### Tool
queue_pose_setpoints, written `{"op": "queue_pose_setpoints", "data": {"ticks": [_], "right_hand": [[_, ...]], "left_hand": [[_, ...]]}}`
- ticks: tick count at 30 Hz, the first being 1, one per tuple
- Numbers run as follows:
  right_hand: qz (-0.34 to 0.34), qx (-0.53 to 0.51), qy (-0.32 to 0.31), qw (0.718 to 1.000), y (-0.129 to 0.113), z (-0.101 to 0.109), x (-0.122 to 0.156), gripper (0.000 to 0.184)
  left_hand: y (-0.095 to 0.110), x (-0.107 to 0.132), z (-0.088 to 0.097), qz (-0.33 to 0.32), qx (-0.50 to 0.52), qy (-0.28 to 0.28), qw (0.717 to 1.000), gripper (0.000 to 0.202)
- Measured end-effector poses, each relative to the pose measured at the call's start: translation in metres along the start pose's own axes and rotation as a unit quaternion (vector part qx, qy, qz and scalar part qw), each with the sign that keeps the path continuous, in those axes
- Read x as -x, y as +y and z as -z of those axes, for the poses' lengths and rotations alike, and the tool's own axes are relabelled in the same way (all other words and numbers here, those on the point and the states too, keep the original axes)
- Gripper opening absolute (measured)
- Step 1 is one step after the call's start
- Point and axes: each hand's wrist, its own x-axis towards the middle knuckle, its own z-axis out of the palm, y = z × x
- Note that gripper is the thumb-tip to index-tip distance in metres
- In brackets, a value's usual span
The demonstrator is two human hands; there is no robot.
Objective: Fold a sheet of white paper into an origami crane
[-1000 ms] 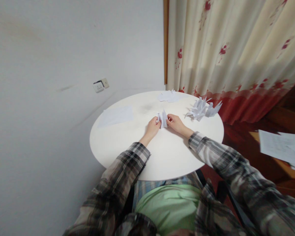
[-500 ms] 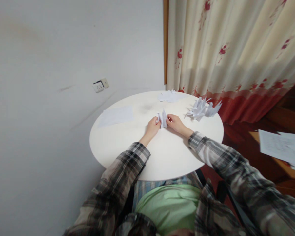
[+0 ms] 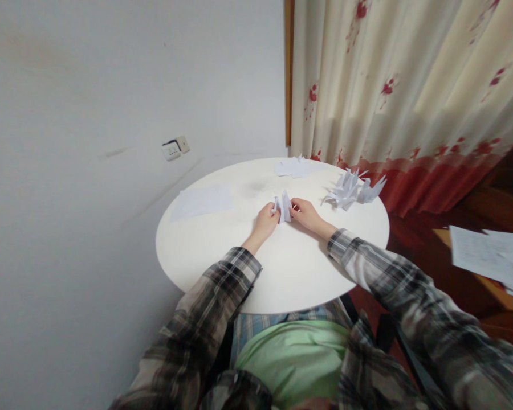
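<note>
A small folded white paper figure (image 3: 283, 205) stands on the round white table (image 3: 282, 267), pinched from both sides. My left hand (image 3: 265, 220) grips its left edge with curled fingers. My right hand (image 3: 305, 213) holds its right edge, fingers closed on the paper. Both forearms in plaid sleeves rest over the table's near half.
A pile of folded paper figures (image 3: 353, 189) lies at the table's right. A flat white sheet (image 3: 203, 200) lies at the left, more paper (image 3: 294, 167) at the far edge. A curtain (image 3: 402, 97) hangs behind; a wall socket (image 3: 175, 148) is left; papers (image 3: 491, 253) lie on a wooden surface right.
</note>
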Motion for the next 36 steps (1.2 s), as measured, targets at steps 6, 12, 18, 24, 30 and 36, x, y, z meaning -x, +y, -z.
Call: {"op": "queue_pose_setpoints", "data": {"ticks": [6,12,18,24,30,36], "right_hand": [[0.005,0.006,0.000,1.000,0.0003,0.0007,-0.0003,0.013],[0.007,0.005,0.002,1.000,0.0004,0.0009,-0.0001,0.013],[0.007,0.008,-0.001,1.000,0.0000,0.0012,-0.0002,0.013],[0.002,0.008,-0.003,1.000,-0.0017,0.0019,0.0003,0.014],[-0.004,-0.001,-0.008,1.000,-0.0021,0.0017,-0.0003,0.013],[-0.003,-0.010,-0.012,1.000,-0.0015,0.0017,-0.0005,0.013]], "left_hand": [[0.0015,0.0011,0.0001,0.001,0.000,0.000,1.000,0.002],[0.0022,0.0018,0.0002,-0.001,0.006,0.001,1.000,0.003],[0.0014,0.0013,0.0002,-0.003,0.000,0.004,1.000,0.003],[-0.0005,0.0003,-0.0002,-0.001,-0.002,0.005,1.000,0.003],[-0.0006,-0.0002,-0.0004,-0.007,0.000,0.003,1.000,0.003],[0.0005,-0.0003,0.0005,-0.009,-0.013,0.000,1.000,0.009]]}}
